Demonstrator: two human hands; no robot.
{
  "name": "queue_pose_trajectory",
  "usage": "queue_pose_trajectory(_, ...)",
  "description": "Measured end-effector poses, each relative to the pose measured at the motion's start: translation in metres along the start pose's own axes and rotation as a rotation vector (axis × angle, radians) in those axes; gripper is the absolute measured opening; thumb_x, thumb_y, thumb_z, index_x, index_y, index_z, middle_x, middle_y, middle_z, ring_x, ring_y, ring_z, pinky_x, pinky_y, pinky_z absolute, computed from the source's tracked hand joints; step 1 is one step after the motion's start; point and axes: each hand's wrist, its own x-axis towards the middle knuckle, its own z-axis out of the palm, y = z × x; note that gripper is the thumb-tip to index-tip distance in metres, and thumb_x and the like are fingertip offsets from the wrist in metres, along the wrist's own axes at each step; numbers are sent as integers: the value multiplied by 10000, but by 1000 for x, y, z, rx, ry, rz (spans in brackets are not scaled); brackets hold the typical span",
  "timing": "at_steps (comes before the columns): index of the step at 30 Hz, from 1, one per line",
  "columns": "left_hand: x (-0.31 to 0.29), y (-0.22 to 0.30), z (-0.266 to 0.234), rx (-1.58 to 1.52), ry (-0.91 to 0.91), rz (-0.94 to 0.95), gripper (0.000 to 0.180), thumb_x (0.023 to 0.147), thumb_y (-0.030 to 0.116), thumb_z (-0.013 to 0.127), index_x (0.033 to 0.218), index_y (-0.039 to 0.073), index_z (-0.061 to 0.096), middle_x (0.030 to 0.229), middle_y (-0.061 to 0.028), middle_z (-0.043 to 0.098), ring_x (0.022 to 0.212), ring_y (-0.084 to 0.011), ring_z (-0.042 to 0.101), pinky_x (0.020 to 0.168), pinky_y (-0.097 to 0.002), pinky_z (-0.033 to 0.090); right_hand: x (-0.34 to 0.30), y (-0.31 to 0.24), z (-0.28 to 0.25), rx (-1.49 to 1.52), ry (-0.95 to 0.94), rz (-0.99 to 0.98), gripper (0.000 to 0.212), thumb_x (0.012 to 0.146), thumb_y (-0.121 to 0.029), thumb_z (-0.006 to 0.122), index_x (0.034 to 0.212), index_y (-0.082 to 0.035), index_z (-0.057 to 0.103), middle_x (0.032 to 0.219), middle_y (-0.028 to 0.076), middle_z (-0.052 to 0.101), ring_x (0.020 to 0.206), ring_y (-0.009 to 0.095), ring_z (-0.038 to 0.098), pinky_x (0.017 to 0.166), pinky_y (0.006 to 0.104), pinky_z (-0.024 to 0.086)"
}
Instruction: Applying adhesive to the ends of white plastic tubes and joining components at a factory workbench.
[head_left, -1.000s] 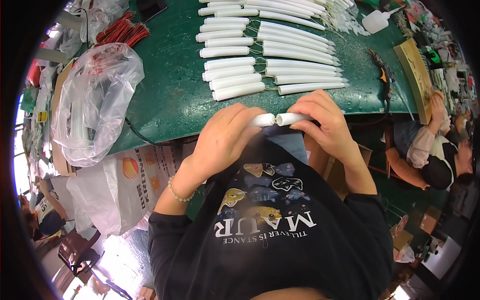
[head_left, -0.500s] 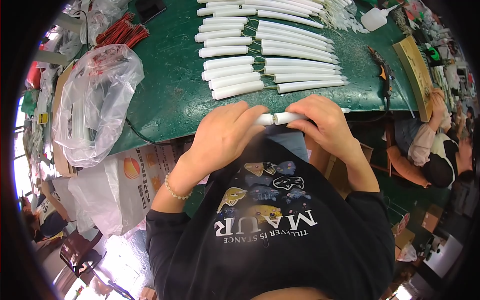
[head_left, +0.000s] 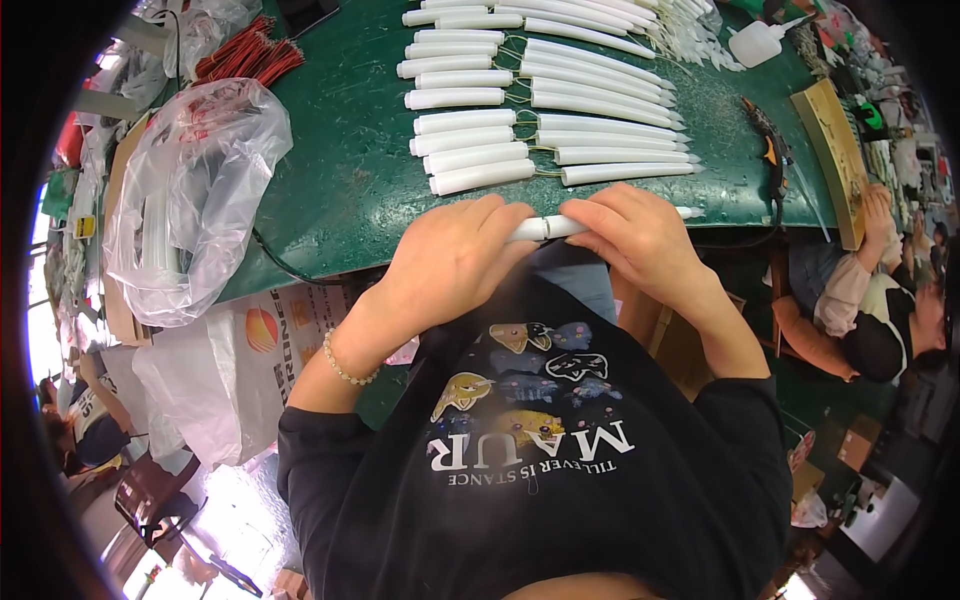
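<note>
My left hand [head_left: 450, 250] is closed around a short white candle base tube [head_left: 530, 230], with only its right end showing past the fingers. My right hand [head_left: 640, 235] pinches the long white taper candle [head_left: 562, 226], its pointed tip [head_left: 690, 212] poking out beyond the hand. The two pieces meet end to end in front of my chest, at the table's near edge, with a thin seam between them. Just beyond, rows of white base tubes [head_left: 484, 177] lie beside tapered candle pieces [head_left: 625, 174], linked by thin wires.
The green table [head_left: 340, 150] holds a clear plastic bag [head_left: 200, 200] and red wires [head_left: 245, 55] at left. At right are a black-and-orange glue gun [head_left: 770, 150], a white squeeze bottle [head_left: 757, 45] and a wooden board [head_left: 828, 150]. Another person's hand [head_left: 877, 205] touches the board.
The gap between the base tube and the taper candle has narrowed to a thin seam. My right hand has shifted slightly left. The whole view has moved a little.
</note>
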Motion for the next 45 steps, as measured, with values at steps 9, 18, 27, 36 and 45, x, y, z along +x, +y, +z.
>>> queue_pose_trajectory(9,-1,-4,2,114,-24,-12,214,789,196,675,937,97,557,708,-60,544,607,-280,588,515,-374,462,2,-1,5,-2,22,-6,306,755,-161,700,1038,-79,621,798,79,592,702,283,598,585,369,476)
queue_pose_trajectory(18,2,-9,4,134,13,103,224,802,210,662,925,67,543,712,-77,538,623,-271,586,545,-376,468,-1,3,7,-55,-49,15,298,777,-174,680,1054,-87,617,770,76,574,681,279,590,571,370,470)
queue_pose_trajectory(27,1,-10,4,131,-84,35,228,824,205,645,987,69,559,749,-82,557,661,-295,582,561,-392,448,-1,3,11,-116,-5,-18,321,785,-196,673,1080,-83,620,715,61,537,631,251,576,528,365,453)
queue_pose_trajectory(36,6,-19,6,125,-130,108,248,820,199,643,1007,69,544,746,-79,580,661,-281,594,555,-396,443,6,4,11,-137,-60,-39,278,795,-226,682,1024,-80,620,652,46,546,555,232,584,472,350,454)
queue_pose_trajectory(45,9,-19,7,182,-109,126,227,786,227,670,844,62,525,684,-63,577,620,-261,610,529,-383,463,14,10,8,-156,-174,-65,284,781,-216,689,1016,-69,625,668,48,537,549,251,561,480,364,437)
